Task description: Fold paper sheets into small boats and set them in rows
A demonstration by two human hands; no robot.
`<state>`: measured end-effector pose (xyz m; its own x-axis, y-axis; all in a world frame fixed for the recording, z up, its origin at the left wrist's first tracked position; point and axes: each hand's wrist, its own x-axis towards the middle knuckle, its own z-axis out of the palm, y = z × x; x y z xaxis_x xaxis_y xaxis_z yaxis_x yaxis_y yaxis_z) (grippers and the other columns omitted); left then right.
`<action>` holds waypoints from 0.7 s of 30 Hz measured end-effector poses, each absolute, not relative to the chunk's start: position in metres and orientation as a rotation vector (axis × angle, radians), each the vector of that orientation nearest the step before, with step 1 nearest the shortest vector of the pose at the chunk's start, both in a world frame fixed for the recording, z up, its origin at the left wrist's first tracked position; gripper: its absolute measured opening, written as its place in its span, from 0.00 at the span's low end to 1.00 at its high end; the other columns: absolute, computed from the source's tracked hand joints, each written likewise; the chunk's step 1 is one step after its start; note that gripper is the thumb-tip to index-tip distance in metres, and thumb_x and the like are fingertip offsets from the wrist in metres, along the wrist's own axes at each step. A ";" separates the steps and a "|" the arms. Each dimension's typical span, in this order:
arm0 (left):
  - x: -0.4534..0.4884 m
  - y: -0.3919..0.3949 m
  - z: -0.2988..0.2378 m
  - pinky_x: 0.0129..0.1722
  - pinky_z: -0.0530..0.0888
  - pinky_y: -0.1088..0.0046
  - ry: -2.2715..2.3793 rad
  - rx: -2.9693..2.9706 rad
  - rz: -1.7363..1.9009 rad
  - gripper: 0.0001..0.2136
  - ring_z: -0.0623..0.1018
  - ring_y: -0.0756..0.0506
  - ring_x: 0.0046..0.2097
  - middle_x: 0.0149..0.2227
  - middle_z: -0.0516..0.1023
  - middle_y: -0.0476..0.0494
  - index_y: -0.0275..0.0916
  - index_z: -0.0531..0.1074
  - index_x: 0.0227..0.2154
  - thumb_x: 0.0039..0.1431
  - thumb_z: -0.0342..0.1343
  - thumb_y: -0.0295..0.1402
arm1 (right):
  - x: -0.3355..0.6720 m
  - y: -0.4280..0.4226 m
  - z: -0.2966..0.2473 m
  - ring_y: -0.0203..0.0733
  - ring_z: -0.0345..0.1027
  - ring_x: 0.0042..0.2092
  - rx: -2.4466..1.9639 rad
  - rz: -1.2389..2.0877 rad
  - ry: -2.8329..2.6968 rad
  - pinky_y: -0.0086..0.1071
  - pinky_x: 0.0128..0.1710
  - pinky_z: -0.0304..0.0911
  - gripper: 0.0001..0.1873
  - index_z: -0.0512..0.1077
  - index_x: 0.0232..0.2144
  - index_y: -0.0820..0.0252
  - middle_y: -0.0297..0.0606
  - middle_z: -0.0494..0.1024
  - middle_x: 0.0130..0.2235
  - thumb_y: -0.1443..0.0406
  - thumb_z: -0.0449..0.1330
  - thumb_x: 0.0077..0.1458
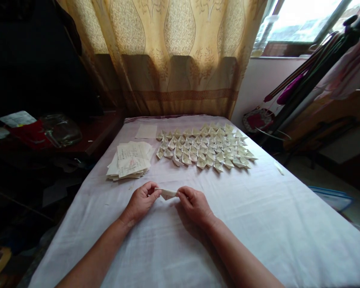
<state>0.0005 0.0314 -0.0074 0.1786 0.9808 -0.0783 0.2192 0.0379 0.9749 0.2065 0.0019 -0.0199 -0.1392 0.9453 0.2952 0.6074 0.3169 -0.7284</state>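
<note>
Between my hands is a small folded piece of paper (167, 194), pale, with a straight upper edge and a pointed lower part. My left hand (143, 202) pinches its left end between thumb and fingers. Its right end is gripped the same way by my right hand (195, 204). Beyond my hands, several folded paper boats (204, 148) stand in close rows on the white cloth. A stack of written-on paper sheets (133, 160) lies past my left hand, with a single blank sheet (147, 131) behind it.
The white cloth (258, 224) covers the table. A patterned curtain (180, 72) hangs at its far edge. To the left, a dark red cabinet (99, 136) holds a glass jar (61, 130). A scrap of paper (279, 168) lies near the right edge.
</note>
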 end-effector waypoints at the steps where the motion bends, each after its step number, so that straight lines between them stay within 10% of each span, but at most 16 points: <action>1: 0.001 0.032 -0.007 0.24 0.65 0.78 1.240 1.359 0.915 0.17 0.71 0.50 0.26 0.23 0.73 0.52 0.38 0.72 0.28 0.46 0.63 0.47 | 0.207 0.002 -0.020 0.36 0.67 0.27 -1.376 0.631 -1.813 0.28 0.30 0.60 0.12 0.75 0.28 0.57 0.33 0.77 0.26 0.63 0.53 0.60; 21: -0.013 0.029 -0.002 0.18 0.58 0.82 1.114 1.043 0.922 0.21 0.67 0.54 0.23 0.21 0.69 0.54 0.36 0.76 0.41 0.44 0.66 0.41 | 0.208 0.001 -0.018 0.36 0.72 0.33 -0.976 1.384 -1.484 0.30 0.36 0.66 0.08 0.79 0.33 0.56 0.34 0.81 0.33 0.61 0.63 0.51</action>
